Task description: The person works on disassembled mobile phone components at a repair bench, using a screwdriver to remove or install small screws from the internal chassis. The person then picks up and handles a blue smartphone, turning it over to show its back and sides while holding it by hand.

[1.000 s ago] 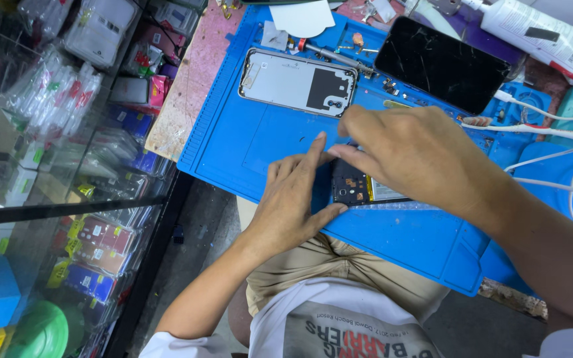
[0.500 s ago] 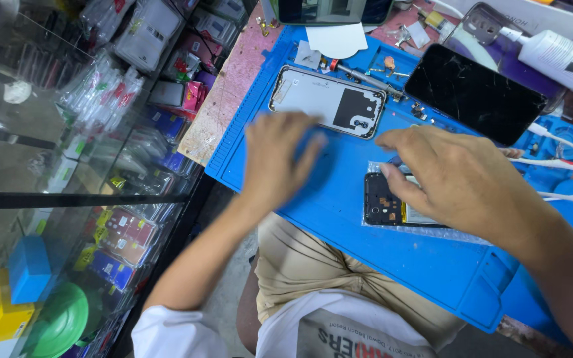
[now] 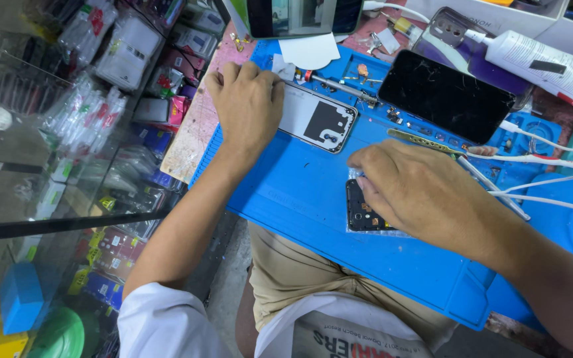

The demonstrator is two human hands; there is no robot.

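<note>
The right hand [image 3: 426,195] stays pressed flat over the opened phone [image 3: 365,211] on the blue mat [image 3: 300,192], fingers together — much as half a second ago. Farther up, the left hand [image 3: 247,106] has slid away from it to the white back cover [image 3: 316,119], fingers curled over its left end — whether it pinches the cover I cannot tell.

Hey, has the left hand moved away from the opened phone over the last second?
Yes. The left hand has left the opened phone and gone up the blue mat onto the white back cover; the right hand stayed on the phone.
</note>
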